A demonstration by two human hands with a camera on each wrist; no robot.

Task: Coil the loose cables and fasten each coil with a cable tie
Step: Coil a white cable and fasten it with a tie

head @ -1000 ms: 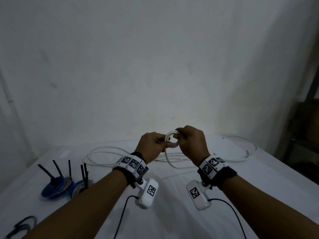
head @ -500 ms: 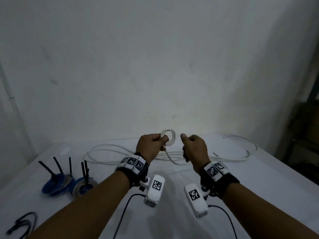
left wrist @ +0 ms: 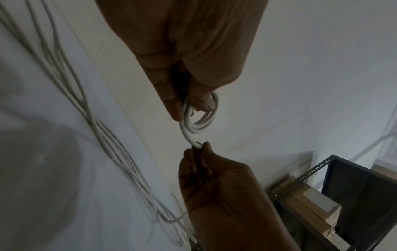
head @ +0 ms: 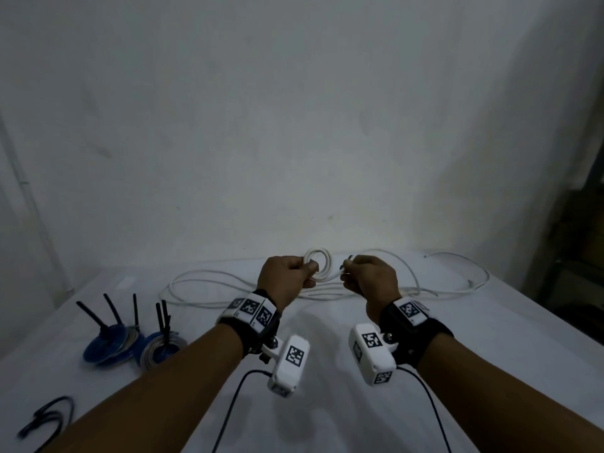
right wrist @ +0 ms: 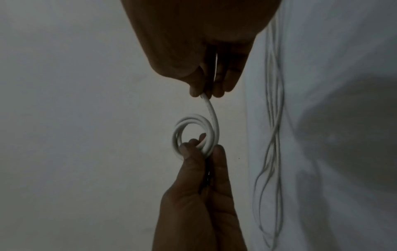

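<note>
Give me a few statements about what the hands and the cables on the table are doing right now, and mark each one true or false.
1. The left hand holds a small white coil. True.
2. The right hand rests flat on the table. False: it is raised, pinching the white cable beside the coil.
3. Loose white cable lies on the table behind the hands. True.
4. The blue coils sit at the table's right. False: they sit at its left.
</note>
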